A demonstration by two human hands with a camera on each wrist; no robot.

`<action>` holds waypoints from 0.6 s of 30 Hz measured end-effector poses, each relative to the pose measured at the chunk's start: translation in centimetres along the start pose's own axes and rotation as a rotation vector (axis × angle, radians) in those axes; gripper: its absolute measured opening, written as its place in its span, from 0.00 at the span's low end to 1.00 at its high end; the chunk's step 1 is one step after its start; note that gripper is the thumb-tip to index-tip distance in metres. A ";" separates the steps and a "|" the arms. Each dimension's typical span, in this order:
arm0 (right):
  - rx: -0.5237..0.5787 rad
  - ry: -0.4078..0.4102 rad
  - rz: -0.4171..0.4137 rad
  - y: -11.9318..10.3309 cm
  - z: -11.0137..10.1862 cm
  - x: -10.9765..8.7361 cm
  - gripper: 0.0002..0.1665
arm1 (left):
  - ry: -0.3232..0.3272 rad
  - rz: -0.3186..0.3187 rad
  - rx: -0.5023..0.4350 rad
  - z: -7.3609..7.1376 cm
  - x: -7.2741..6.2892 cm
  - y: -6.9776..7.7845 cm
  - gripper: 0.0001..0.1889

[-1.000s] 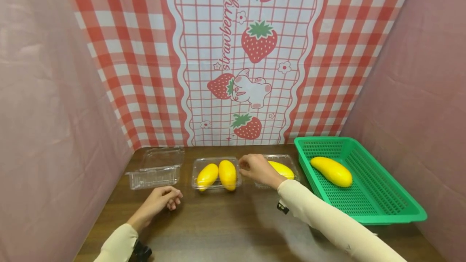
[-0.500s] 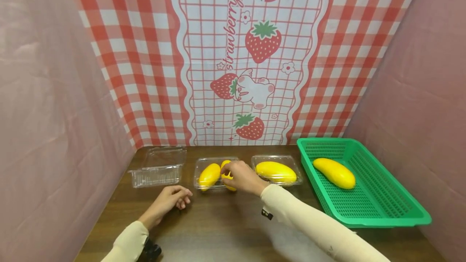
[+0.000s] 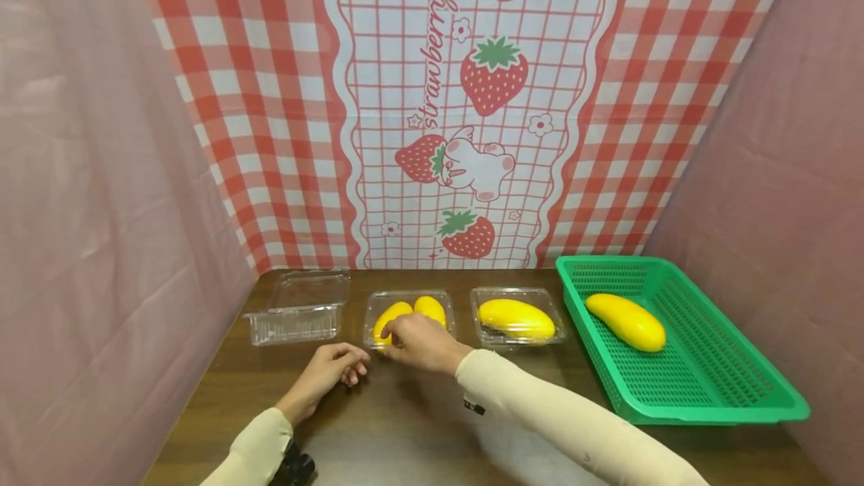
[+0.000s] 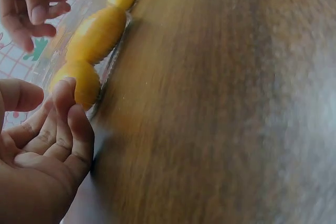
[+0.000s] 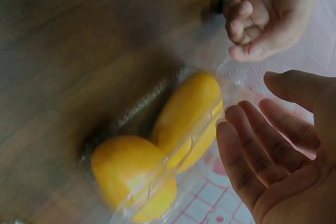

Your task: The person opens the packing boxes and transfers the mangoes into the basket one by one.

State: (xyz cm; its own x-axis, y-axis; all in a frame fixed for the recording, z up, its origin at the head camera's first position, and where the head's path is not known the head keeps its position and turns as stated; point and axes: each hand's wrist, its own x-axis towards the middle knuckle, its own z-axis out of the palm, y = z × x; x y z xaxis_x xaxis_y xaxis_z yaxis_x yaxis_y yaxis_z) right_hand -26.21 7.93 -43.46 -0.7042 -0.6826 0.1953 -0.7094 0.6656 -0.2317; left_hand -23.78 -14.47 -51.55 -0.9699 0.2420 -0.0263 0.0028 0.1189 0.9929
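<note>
Two yellow mangoes, a left mango (image 3: 390,316) and a right mango (image 3: 430,308), lie side by side in the middle transparent plastic box (image 3: 409,293). My right hand (image 3: 421,343) hovers over the front of that box, its fingers loosely bent and holding nothing. In the right wrist view, a plastic edge crosses in front of both mangoes, and the fingertips (image 5: 227,114) are close beside it. My left hand (image 3: 329,375) rests low over the table, left of the box's front corner. Its fingers (image 4: 79,129) curl loosely round nothing.
At the left stands a transparent box (image 3: 295,321) with its lid raised. Another box (image 3: 516,292) on the right holds one larger mango (image 3: 517,319). Further right, a green basket (image 3: 715,415) contains a long mango (image 3: 626,321). A checked cloth (image 3: 283,96) hangs behind the table (image 3: 378,433).
My right hand has moved left, from between the middle and right boxes to over the front of the middle box. My left hand has shifted slightly right in the view.
</note>
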 end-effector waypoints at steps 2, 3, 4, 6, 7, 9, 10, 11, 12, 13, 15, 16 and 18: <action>-0.010 -0.008 0.001 -0.3 0.3 0.1 0.15 | 0.004 0.004 -0.005 0.2 0.1 0.0 0.16; -0.013 -0.008 -0.001 -0.5 0.4 0.2 0.16 | 0.008 0.004 -0.006 0.3 0.1 -0.1 0.16; -0.017 -0.006 -0.003 -0.6 0.5 0.2 0.16 | 0.013 0.002 -0.008 0.4 0.1 -0.1 0.16; -0.030 0.005 -0.005 -0.8 0.7 0.4 0.18 | 0.023 -0.004 -0.013 0.5 0.1 -0.1 0.16; -0.040 0.011 -0.004 -0.8 0.8 0.4 0.19 | 0.026 -0.006 -0.016 0.6 0.1 -0.2 0.16; -0.052 0.019 0.001 -0.8 1.0 0.5 0.20 | 0.031 -0.011 -0.019 0.7 0.2 -0.2 0.16; -0.062 0.025 0.004 -0.8 1.1 0.5 0.20 | 0.033 -0.012 -0.020 0.8 0.3 -0.2 0.16; -0.069 0.030 0.009 -0.8 1.2 0.6 0.21 | 0.035 -0.013 -0.023 0.9 0.3 -0.1 0.16; -0.073 0.034 0.013 -0.7 1.3 0.6 0.20 | 0.034 -0.013 -0.023 1.0 0.4 -0.1 0.16; -0.074 0.037 0.015 -0.7 1.4 0.6 0.20 | 0.034 -0.012 -0.023 1.1 0.4 0.0 0.16; -0.072 0.047 0.007 -0.8 1.4 0.6 0.18 | 0.036 -0.011 -0.028 1.2 0.5 0.1 0.16; -0.075 0.052 -0.001 -0.8 1.4 0.7 0.17 | 0.038 -0.012 -0.027 1.2 0.5 0.1 0.16; -0.078 0.050 -0.015 -1.0 1.4 0.8 0.15 | 0.045 -0.018 -0.039 1.3 0.5 0.1 0.15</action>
State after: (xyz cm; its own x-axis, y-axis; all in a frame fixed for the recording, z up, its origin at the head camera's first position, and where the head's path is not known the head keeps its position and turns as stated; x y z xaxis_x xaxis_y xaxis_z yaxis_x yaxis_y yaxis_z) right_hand -26.01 6.32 -44.46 -0.6930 -0.6776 0.2461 -0.7182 0.6786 -0.1541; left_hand -23.99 -13.11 -51.57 -0.9796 0.1967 -0.0400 -0.0237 0.0847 0.9961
